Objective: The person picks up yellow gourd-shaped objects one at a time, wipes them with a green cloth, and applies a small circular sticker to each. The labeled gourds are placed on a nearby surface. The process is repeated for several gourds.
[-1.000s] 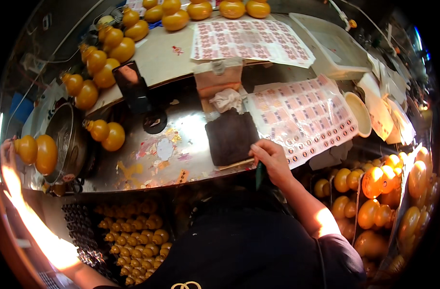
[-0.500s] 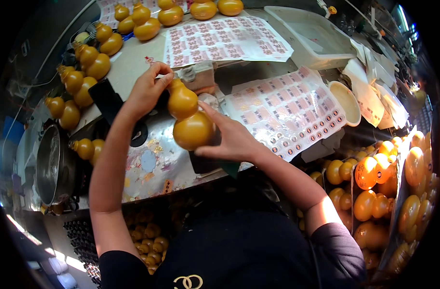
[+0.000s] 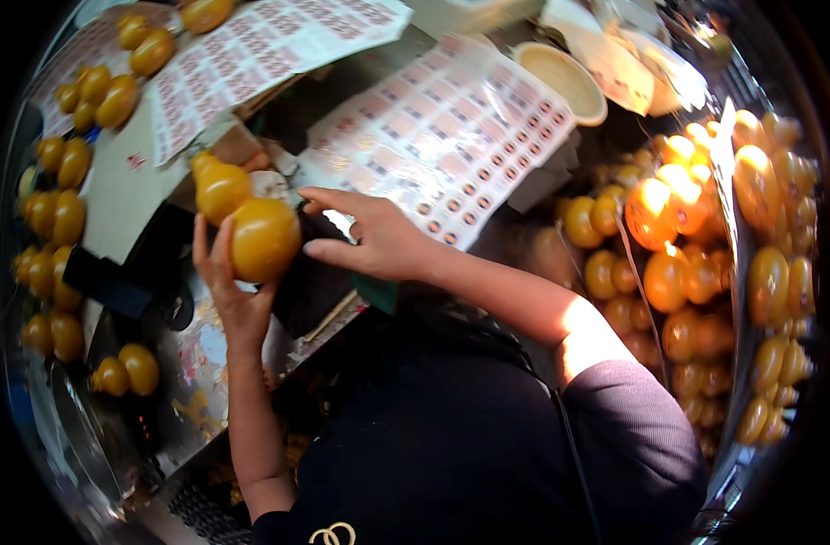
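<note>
Left grip: closed around the held gourd, fingers up along its left side near the waist, thumb under the lower bulb.
Held gourd: glossy amber, two bulbs, tilted with neck pointing up and left; in the left grip, just beside the right.
Right grip: thumb and forefinger spread toward the lower bulb; cannot tell whether touching it.
Green piece: just below the right grip, kind unclear.
Dark pad: under the hands, partly hidden.
Near sheet: glossy, with printed pink labels and round dark marks, lying beyond the right grip.
Far sheet: printed in reddish pink, farther back.
Pale bowl: just beside the near sheet.
Dark phone: left of the left grip.
Lone gourd: lying on the metal counter.
Left-side gourds: lined up along the far left.
Right-side gourds: massed beside the right arm.
</note>
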Demonstrator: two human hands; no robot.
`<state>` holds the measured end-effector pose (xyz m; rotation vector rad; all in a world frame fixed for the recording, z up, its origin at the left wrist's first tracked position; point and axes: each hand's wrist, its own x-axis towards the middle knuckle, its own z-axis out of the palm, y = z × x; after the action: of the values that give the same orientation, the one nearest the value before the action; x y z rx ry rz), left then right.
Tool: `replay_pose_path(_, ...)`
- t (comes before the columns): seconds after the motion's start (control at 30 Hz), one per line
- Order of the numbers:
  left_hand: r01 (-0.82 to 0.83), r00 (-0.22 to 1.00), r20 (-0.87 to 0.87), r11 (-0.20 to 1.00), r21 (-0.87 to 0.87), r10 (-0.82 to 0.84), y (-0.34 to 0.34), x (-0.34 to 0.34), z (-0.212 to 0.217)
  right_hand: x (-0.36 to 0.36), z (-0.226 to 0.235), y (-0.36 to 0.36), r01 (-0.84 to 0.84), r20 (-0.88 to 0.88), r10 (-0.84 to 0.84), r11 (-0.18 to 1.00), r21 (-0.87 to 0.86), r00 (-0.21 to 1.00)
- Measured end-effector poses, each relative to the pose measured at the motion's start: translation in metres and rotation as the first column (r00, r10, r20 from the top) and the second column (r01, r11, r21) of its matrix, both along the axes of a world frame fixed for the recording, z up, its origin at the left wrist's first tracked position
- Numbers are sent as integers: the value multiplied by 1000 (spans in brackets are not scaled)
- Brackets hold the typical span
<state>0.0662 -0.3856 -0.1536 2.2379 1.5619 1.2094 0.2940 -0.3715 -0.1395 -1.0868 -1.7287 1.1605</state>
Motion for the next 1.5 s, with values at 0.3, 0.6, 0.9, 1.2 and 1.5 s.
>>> replay_pose_path(0.3, -4, 1000, 21, 1000, 23, 4, -1, 9, -3, 143, -58, -62, 583, -93, -855, 423, -694, 510)
replay_pose_path(0.6, -45, 997, 56, 999, 29, 44, -8, 11, -7, 140, -61, -48, 610, -159, -633, 773, -174, 758)
replay_pose_path(0.9, -76, 991, 107, 997, -33, 79, -9, 19, -11, 208, -11, 103, 502, 514, -667, 745, 440, 540)
replay_pose_path(1.2, -68, 989, 130, 997, -39, 72, -6, 19, -16, 254, 9, 199, 277, 960, -275, 928, 250, 58)
replay_pose_path(1.5, -87, 982, 165, 995, -45, 93, -13, 11, -22, 288, -38, 241, 21, 869, -404, 909, 416, 287)
